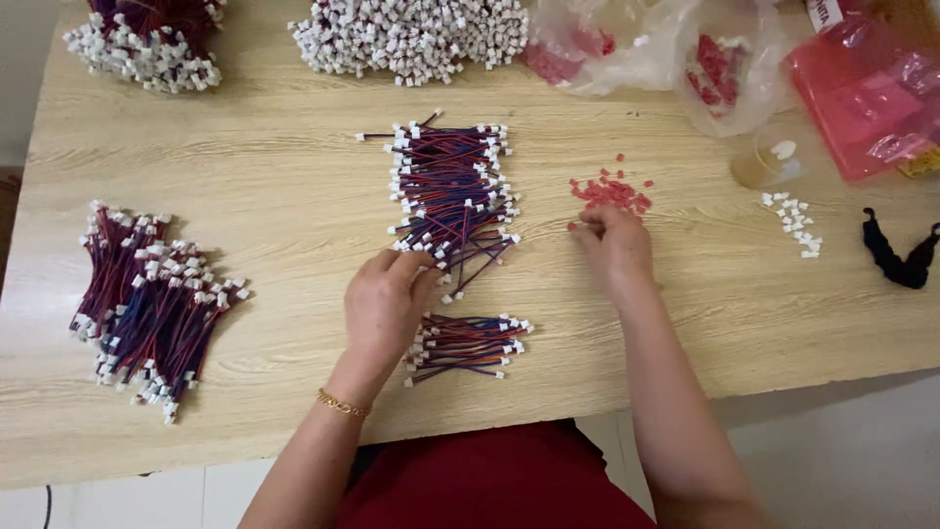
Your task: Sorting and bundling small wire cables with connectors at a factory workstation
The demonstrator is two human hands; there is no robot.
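My left hand (388, 299) rests on the table with its fingertips on the near end of a middle pile of short red-and-blue wires with white plugs (452, 191). Whether it grips a wire is hidden by the fingers. A smaller bundle of the same wires (468, 345) lies just right of my left wrist. My right hand (613, 240) reaches to a scatter of small red plastic pieces (612, 192), its fingertips touching the nearest ones.
A large bundle of wires (152, 304) lies at the left. Heaps of white plugs (411, 37) and wires (147, 44) sit at the far edge. Clear bags with red parts (725, 69), a pink bag (867, 98), small white plugs (798, 223), a black band (896, 260) at right.
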